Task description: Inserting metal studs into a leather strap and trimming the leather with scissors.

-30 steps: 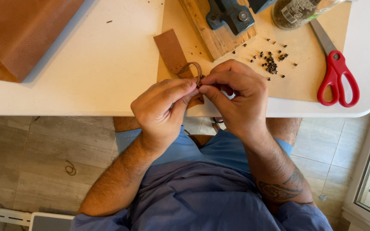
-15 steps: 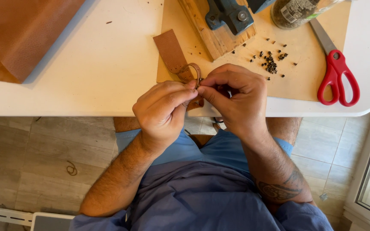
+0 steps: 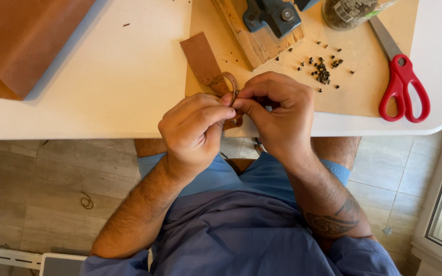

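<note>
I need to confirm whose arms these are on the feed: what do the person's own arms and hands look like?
Both hands, left hand and right hand, are bare: no gloves, rings or watch visible. Forearms are hairy and uncovered. The right forearm carries a dark tattoo. Blue sleeves are pushed up near the elbows.

Only one labelled package before me: glass jar (image 3: 351, 11) at top edge of view, on tan board (image 3: 364, 87), just above scattered dark rivets (image 3: 323, 71), beside red scissors' blade (image 3: 384, 36); jar round, clear, dark contents; white paper label (image 3: 345, 8) with black barcode stripes on its side; no signs, no screens.
</note>
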